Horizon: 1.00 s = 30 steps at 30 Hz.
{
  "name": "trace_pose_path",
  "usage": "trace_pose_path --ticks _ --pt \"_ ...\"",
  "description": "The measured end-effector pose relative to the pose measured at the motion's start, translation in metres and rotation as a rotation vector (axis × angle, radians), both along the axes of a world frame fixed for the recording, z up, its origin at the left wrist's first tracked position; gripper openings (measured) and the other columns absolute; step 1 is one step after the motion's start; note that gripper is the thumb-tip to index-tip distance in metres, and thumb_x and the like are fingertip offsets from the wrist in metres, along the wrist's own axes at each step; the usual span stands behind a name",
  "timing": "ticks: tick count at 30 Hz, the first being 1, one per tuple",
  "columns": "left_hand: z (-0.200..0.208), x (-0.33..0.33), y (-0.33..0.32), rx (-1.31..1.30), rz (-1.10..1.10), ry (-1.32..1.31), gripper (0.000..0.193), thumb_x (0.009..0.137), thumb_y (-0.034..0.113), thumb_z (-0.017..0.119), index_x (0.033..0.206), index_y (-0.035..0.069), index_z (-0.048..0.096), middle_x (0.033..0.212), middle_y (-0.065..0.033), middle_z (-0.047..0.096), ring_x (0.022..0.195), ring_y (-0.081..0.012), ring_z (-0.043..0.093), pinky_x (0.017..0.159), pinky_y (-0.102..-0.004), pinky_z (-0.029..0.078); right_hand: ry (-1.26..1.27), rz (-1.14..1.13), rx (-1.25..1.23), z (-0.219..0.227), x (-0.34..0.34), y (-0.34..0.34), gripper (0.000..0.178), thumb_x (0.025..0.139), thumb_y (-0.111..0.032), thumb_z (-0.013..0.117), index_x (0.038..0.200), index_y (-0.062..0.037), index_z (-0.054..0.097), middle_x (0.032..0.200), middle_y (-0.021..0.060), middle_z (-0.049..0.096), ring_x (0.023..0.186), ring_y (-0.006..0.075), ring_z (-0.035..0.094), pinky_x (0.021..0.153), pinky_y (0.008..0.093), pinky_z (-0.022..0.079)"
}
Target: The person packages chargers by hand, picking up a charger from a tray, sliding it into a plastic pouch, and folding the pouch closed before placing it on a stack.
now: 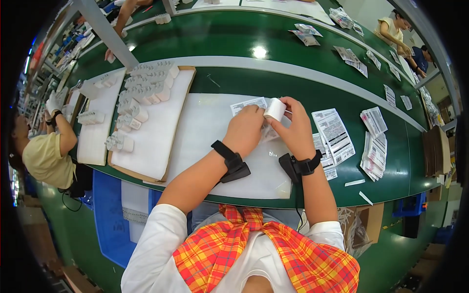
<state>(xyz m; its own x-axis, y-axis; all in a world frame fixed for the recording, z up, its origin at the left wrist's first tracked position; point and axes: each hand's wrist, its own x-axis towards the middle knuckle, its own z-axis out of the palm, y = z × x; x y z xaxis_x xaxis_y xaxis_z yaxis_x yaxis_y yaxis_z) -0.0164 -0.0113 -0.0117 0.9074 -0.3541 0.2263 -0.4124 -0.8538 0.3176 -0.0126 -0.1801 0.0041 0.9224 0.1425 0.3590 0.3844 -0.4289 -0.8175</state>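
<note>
In the middle, my right hand point(297, 128) is closed around a small smooth white charger block point(275, 108), similar to those on the tray at left. My left hand point(244, 129) is beside it, fingers curled on a clear plastic bag with a printed side point(248, 104). Part of the bag shows between my hands, below the block. Both hands are just above a white foam mat point(210, 127). Whether the block is inside the bag's mouth or only against it, I cannot tell.
Left of the mat, a cardboard tray point(161, 151) carries several white plug chargers point(146, 88). Printed bags point(334, 134) lie to the right, with another pile point(374, 154) farther right. A grey rail point(293, 70) crosses behind. Co-workers sit at far left and far right.
</note>
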Motion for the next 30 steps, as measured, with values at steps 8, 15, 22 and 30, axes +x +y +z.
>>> trace_pose_path --ticks 8,15,22,30 --pt "0.0 -0.004 -0.001 0.086 0.019 -0.133 0.032 0.081 0.01 0.063 0.112 0.001 0.062 0.113 -0.0138 0.063 0.116 -0.0313 0.056 0.101 -0.0469 0.044 0.042 -0.053 0.094 0.002 -0.003 0.004 0.054 0.075 -0.006 0.078 0.124 0.0 0.053 0.12 0.0133 0.057 0.11 0.0251 0.06 0.095 0.0345 0.051" --pt "0.007 0.005 0.003 0.18 -0.056 -0.003 0.037 0.082 0.012 0.064 0.118 0.002 0.064 0.132 -0.0136 0.057 0.126 -0.0314 0.05 0.11 -0.0552 0.031 -0.029 -0.096 -0.033 -0.008 0.005 0.006 0.054 0.076 -0.005 0.077 0.124 -0.0007 0.054 0.12 0.0132 0.057 0.11 0.0249 0.06 0.096 0.0345 0.051" --pt "0.006 -0.004 0.003 0.163 -0.005 -0.15 0.049 0.09 0.026 0.058 0.134 0.006 0.055 0.146 -0.0115 0.046 0.137 -0.0352 0.037 0.114 -0.0596 0.019 -0.025 -0.076 0.038 -0.001 0.001 0.0 0.052 0.077 -0.006 0.077 0.123 -0.0015 0.055 0.119 0.0131 0.057 0.109 0.025 0.06 0.096 0.0346 0.051" --pt "-0.01 0.04 0.033 0.243 -0.151 0.099 0.058 0.084 0.033 0.065 0.139 0.023 0.053 0.144 -0.0084 0.049 0.134 -0.0379 0.041 0.111 -0.0597 0.023 0.012 -0.12 0.067 0.007 0.0 -0.012 0.052 0.078 -0.012 0.078 0.123 -0.0007 0.056 0.119 0.0132 0.058 0.109 0.0249 0.061 0.095 0.0345 0.05"
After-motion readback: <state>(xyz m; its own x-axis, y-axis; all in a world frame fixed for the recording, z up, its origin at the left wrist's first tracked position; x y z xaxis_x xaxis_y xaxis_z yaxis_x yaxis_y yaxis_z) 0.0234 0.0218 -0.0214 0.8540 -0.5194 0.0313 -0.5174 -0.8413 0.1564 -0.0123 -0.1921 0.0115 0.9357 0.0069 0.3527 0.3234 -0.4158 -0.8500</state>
